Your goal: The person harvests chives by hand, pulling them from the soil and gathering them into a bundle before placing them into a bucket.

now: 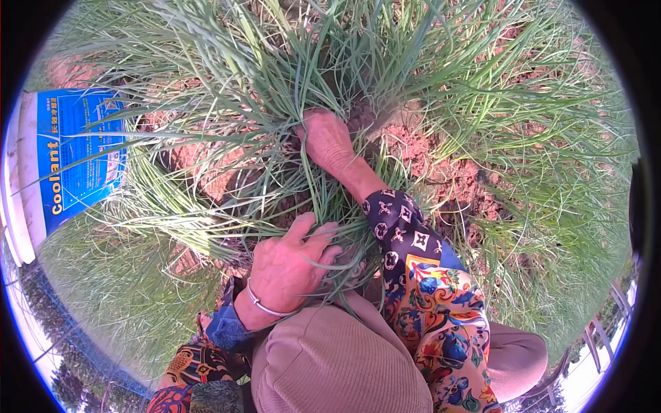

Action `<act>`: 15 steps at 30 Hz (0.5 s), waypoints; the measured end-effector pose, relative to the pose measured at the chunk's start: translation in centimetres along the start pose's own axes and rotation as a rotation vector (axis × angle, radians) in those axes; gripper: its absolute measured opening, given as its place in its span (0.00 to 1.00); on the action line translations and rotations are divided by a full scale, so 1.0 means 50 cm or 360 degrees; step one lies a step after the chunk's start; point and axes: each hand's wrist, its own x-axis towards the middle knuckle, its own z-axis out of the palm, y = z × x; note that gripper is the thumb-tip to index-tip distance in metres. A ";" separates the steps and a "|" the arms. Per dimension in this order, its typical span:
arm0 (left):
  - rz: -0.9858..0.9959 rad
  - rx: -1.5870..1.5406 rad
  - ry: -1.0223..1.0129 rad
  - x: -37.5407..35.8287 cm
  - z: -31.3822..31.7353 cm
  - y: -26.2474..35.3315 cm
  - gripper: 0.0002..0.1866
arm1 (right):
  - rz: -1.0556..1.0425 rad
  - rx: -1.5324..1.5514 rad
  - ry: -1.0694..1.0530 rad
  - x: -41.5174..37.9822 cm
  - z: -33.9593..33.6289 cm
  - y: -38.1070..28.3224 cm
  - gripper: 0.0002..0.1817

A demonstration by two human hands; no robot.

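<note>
Long thin green onion leaves (241, 62) grow in thick clumps from reddish soil. My right hand (327, 141) reaches forward to the base of one clump, back of the hand up. Its fingers curl down around the stalks, and their tips are hidden among the leaves. Closer to my knee, my left hand (289, 265) rests over a spread of bent green onion leaves (186, 234). The fingers of this hand are stretched and a little apart, with a few leaves crossing them. A bracelet (265, 304) circles the left wrist.
A white bucket with a blue "Coolant" label (82, 151) stands at the left, with leaves crossing in front of it. My knee (337, 365) fills the bottom middle. Bare crumbly soil (461, 186) shows to the right of my right arm. More green onions (564, 151) grow farther right.
</note>
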 end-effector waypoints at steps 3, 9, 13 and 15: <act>-0.0060 0.0042 0.0058 -0.001 -0.009 -0.005 0.18 | -0.0139 -0.0100 0.0088 0.020 0.019 -0.010 0.12; -0.0002 -0.0222 0.0402 0.000 -0.029 0.002 0.17 | -0.0015 0.0143 0.0292 -0.015 -0.099 -0.046 0.12; -0.0010 -0.0788 0.0740 -0.007 -0.079 0.029 0.17 | -0.0080 -0.0153 0.0249 -0.038 -0.255 -0.045 0.14; 0.0134 -0.0968 0.0699 -0.014 -0.090 0.026 0.17 | 0.0065 -0.0042 0.0113 -0.037 -0.354 -0.055 0.14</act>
